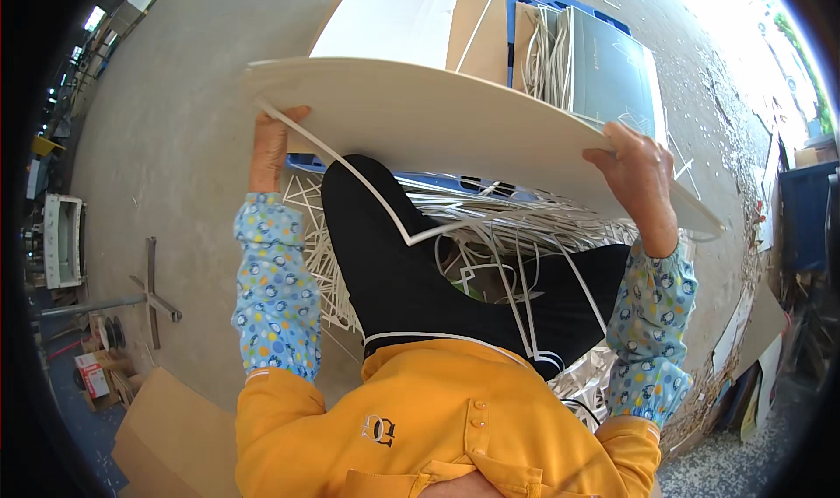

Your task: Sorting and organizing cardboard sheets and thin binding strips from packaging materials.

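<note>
A large off-white sheet of board (420, 108) stands tilted across my knees, its long far edge bowed in the view. My left hand (278, 135) is closed on its left end, the fingers partly hidden by the board. My right hand (637, 167) is closed over the board near its right end, knuckles at the far edge. A narrow white strip (359, 178) runs from beside my left hand down to a sharp bend above my lap. More thin strips (523, 310) hang over my black trousers.
Beyond the board, a blue pallet (569, 1) carries brown cardboard (478, 27), a bundle of strips (547, 56) and a grey-blue printed stack (612, 73). Offcut strips (328, 275) heap around my legs. A metal stand foot (153, 294) is at left; a blue bin (807, 218) stands right.
</note>
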The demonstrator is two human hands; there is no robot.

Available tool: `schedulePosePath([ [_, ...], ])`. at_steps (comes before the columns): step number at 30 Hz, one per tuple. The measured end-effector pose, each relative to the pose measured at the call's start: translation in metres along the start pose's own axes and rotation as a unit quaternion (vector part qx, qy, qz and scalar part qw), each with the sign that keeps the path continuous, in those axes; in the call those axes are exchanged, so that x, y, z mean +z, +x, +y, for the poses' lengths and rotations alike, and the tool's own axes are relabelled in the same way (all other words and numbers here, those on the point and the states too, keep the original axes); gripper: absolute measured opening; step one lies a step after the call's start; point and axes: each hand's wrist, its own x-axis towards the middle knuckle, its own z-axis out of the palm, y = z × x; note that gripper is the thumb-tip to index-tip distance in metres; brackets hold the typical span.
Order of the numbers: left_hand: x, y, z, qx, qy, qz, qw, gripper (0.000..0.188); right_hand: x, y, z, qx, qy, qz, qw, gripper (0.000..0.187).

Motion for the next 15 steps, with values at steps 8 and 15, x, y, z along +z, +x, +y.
schedulePosePath([
  [8, 0.02, -0.006, -0.035, -0.087, -0.001, -0.098, 0.991, 0.046, 0.06, -0.021, 0.03, 0.001, 0.006, -0.031, 0.999, 0.024],
  [15, 0.04, -0.024, -0.012, -0.091, -0.045, -0.102, 0.99, 0.049, 0.061, -0.022, 0.051, -0.008, -0.019, 0.006, 1.0, 0.024],
])
